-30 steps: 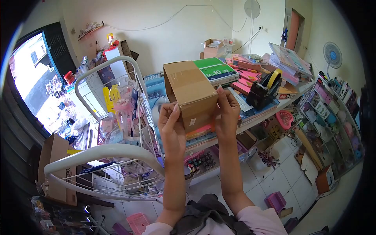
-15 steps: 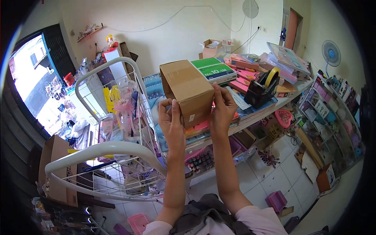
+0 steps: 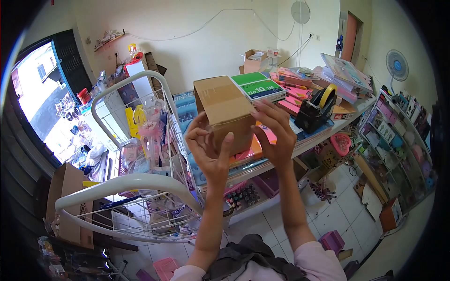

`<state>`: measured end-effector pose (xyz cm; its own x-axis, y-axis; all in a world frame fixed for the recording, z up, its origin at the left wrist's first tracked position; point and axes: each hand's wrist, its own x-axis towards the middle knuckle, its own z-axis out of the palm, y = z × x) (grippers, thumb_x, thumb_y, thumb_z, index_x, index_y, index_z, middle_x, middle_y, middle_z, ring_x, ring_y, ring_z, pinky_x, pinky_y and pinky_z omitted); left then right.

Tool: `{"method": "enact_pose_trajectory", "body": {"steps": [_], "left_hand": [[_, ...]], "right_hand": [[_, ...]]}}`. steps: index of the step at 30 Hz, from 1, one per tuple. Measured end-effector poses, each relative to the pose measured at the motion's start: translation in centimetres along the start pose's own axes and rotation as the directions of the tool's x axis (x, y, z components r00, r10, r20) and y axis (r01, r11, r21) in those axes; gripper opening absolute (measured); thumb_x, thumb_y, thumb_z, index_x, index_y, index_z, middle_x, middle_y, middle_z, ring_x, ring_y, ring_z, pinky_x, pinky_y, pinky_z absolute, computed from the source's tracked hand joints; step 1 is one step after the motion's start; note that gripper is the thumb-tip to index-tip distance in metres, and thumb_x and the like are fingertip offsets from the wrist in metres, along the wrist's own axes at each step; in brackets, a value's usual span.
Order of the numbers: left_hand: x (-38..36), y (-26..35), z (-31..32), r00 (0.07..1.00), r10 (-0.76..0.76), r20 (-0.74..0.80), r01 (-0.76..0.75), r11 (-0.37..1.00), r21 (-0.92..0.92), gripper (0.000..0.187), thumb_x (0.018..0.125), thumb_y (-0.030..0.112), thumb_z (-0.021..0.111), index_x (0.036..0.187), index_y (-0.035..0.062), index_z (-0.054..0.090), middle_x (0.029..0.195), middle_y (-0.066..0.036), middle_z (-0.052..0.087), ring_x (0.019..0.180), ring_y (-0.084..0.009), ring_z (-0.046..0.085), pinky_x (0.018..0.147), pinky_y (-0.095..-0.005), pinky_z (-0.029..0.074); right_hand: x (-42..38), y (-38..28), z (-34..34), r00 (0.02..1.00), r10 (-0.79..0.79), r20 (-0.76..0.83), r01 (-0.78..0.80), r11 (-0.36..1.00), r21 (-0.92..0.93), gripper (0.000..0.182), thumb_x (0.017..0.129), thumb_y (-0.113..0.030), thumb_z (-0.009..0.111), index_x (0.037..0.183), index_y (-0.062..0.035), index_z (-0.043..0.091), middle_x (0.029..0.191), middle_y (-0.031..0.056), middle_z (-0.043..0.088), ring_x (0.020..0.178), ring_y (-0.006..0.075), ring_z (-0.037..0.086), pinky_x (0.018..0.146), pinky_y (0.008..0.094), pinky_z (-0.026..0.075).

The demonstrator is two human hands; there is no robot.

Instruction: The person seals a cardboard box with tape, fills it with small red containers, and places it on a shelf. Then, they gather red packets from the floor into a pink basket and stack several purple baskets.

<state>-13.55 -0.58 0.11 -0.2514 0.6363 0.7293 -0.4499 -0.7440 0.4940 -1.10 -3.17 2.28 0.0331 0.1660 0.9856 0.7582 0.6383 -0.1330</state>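
Observation:
A brown cardboard box (image 3: 224, 105), taped along its top, sits at the near edge of the piled table, against a green "No.10-1M" box (image 3: 258, 86). My left hand (image 3: 209, 152) is at its lower left corner with loosely curled fingers and the thumb raised across the front face. My right hand (image 3: 276, 136) is just right of the box, fingers spread apart, with nothing in it. An orange and pink pack (image 3: 251, 151) lies under the box's near end.
A black tape dispenser (image 3: 316, 112) with a yellow roll stands on the table at right, among pink packs. A white wire trolley (image 3: 140, 154) full of goods stands at left. Shelves (image 3: 398, 145) line the right wall. Small boxes lie on the tiled floor (image 3: 328, 206).
Both hands have slipped down and back from the box's sides, and their fingers have opened. The box has stayed where it was on the pile.

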Motion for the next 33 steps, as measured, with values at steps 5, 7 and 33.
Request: {"method": "enact_pose_trajectory", "body": {"steps": [5, 7, 33], "left_hand": [[1.3, -0.4, -1.0, 0.986, 0.133, 0.097, -0.145, 0.981, 0.13, 0.041, 0.07, -0.001, 0.061, 0.09, 0.0071, 0.027, 0.116, -0.019, 0.04, 0.117, -0.0288, 0.031, 0.096, -0.0376, 0.028], [1.8, -0.7, -1.1, 0.958, 0.175, 0.226, -0.201, 0.975, 0.098, 0.042, 0.071, -0.002, 0.06, 0.09, 0.008, 0.024, 0.113, -0.019, 0.043, 0.119, -0.0302, 0.029, 0.097, -0.0385, 0.028], [2.1, -0.4, -1.5, 0.993, -0.031, 0.114, 0.029, 0.999, 0.023, 0.039, 0.071, -0.006, 0.058, 0.091, 0.0063, 0.027, 0.098, -0.015, 0.047, 0.113, -0.0282, 0.037, 0.085, -0.0314, 0.043]], "right_hand": [[2.5, 1.5, -0.1, 0.937, 0.049, 0.346, -0.137, 0.962, 0.236, 0.044, 0.065, -0.013, 0.068, 0.106, -0.008, 0.054, 0.107, 0.006, 0.056, 0.099, 0.0188, 0.052, 0.079, 0.03, 0.04], [3.3, 1.7, 0.0, 0.91, 0.041, 0.412, -0.16, 0.953, 0.258, 0.047, 0.064, -0.013, 0.069, 0.107, -0.0058, 0.052, 0.105, 0.0079, 0.057, 0.101, 0.0213, 0.052, 0.082, 0.0318, 0.04], [2.1, 3.2, 2.1, 0.933, -0.149, 0.327, 0.028, 0.937, 0.348, 0.021, 0.061, -0.006, 0.069, 0.081, -0.0083, 0.065, 0.088, 0.0085, 0.061, 0.088, 0.0217, 0.056, 0.078, 0.031, 0.04]]}}
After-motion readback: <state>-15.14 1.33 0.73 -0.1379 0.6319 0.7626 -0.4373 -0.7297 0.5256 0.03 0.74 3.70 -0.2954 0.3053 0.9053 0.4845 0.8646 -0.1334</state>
